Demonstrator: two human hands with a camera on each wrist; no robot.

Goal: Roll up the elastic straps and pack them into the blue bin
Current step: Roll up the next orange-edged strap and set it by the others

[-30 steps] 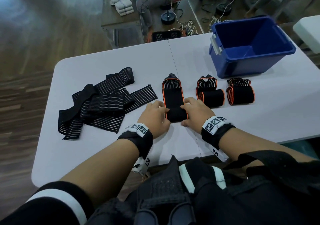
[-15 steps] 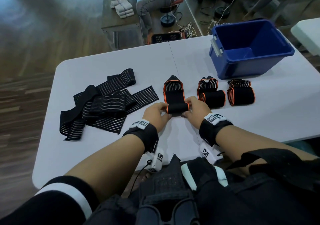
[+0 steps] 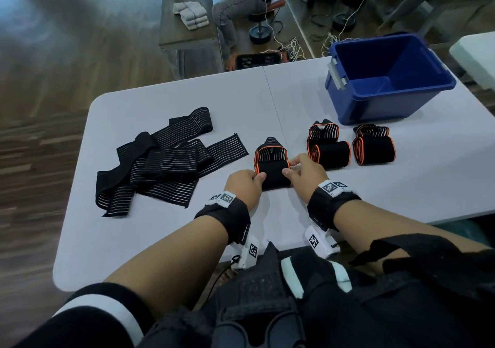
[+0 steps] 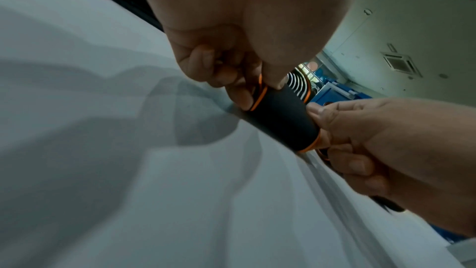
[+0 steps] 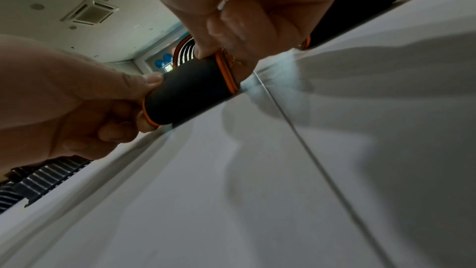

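A black strap with orange edging (image 3: pixel 272 172) lies on the white table (image 3: pixel 160 240), rolled most of the way up toward its striped loop end (image 3: pixel 270 152). My left hand (image 3: pixel 245 184) pinches the roll's left end (image 4: pixel 260 93). My right hand (image 3: pixel 304 173) pinches its right end (image 5: pixel 226 72). Two finished rolls (image 3: pixel 330 153) (image 3: pixel 375 149) sit to the right of it. The blue bin (image 3: pixel 388 79) stands at the far right and holds nothing I can see.
A heap of loose black striped straps (image 3: pixel 160 160) lies on the table's left half. Beyond the far edge a seated person (image 3: pixel 241 2) is at another table (image 3: pixel 184 31) with folded cloths. Cables lie on the floor there.
The strap has gone from lying flat under both hands to a thick roll. My hands have moved away from me along the strap, rolling it toward the loop end.
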